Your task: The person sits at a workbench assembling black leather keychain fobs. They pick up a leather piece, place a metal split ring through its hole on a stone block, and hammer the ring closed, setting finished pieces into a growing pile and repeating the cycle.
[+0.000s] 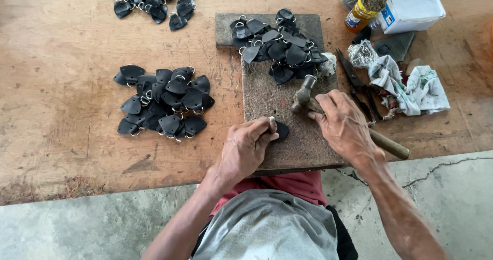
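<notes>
A worn wooden table (pixel 61 85), scuffed and stained pale brown, takes up most of the view. At its ten o'clock edge lies a loose heap of black leather tabs (pixel 153 0), each a rounded shield shape with a small metal ring. Below that, at about nine o'clock from the hands, sits a second heap of tabs (pixel 164 101), matt black and overlapping like scales.

Further right a rough, pitted grey-brown work block (pixel 303 144) rests on the table, with a third pile of ringed tabs (pixel 280 47) at its twelve o'clock end. The left hand (pixel 245 149) is curled, fingers bent in and pressing down on a single black leather piece (pixel 281 131), small, flat and rounded, with a pale bit showing at its top by the fingertips. The piece lies on the block at the hand's two o'clock, partly under the fingers.

The right hand (pixel 345 126) is closed around a hammer (pixel 304 92), gripping the wooden handle high up; the dull metal head points to eleven o'clock, just above the leather piece, and the handle end juts out at four o'clock. Just right of it lie dark scissors (pixel 356 85). At three o'clock sits a crumpled, stained white rag (pixel 416 88), and at one o'clock a yellow-labelled bottle (pixel 365 5) and a white box (pixel 413 8).
</notes>
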{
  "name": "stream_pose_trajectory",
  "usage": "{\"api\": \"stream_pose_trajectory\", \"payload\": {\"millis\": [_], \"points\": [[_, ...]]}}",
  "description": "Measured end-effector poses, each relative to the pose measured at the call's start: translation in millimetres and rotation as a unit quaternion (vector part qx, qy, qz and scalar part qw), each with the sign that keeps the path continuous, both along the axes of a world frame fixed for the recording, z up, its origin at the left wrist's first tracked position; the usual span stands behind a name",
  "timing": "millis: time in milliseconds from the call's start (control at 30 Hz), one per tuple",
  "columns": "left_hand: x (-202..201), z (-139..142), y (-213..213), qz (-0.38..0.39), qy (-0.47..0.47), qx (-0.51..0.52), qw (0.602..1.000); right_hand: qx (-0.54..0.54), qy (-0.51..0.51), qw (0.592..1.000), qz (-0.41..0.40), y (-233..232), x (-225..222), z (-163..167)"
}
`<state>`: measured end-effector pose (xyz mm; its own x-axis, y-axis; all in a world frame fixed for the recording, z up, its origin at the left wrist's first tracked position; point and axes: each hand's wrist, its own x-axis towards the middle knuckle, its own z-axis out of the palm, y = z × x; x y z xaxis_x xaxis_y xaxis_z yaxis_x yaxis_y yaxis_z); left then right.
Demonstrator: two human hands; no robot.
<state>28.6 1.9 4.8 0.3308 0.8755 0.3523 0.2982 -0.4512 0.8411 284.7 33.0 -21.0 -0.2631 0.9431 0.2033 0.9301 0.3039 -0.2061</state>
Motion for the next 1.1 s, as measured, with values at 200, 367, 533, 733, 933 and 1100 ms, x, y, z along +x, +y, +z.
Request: {"api": "stream_pose_trajectory", "payload": {"millis": [200, 367, 533, 733, 933, 1100], "points": [[-1.9, -8.0, -2.0, 0.0, -0.015, 0.047, 0.999, -0.166, 0.136, 0.971, -0.103, -8.1, 9.0, 33.3], [-1.9, -10.0, -3.4, -0.016, 0.005, 0.054, 0.998, -0.174, 0.245, 0.954, -0.021, -39.7, 11.8, 86.0], [2.9, -9.7, -2.5, 0.004, 0.095, 0.073, 0.993, -0.14, 0.202, 0.969, 0.009, -65.6, 20.7, 85.1], [4.2, -9.6, -4.0, -0.006, 0.092, 0.096, 0.991, -0.043, 0.547, 0.834, 0.052, -93.2, 92.2, 90.4], [5.9, -8.8, -5.9, 0.003, 0.097, 0.112, 0.989, 0.038, 0.408, 0.893, 0.186, -97.4, 122.0, 98.2], [8.2, -10.2, -7.1, -0.002, 0.102, 0.125, 0.987, -0.065, 0.354, 0.921, 0.152, -80.3, 44.0, 61.3]]}}
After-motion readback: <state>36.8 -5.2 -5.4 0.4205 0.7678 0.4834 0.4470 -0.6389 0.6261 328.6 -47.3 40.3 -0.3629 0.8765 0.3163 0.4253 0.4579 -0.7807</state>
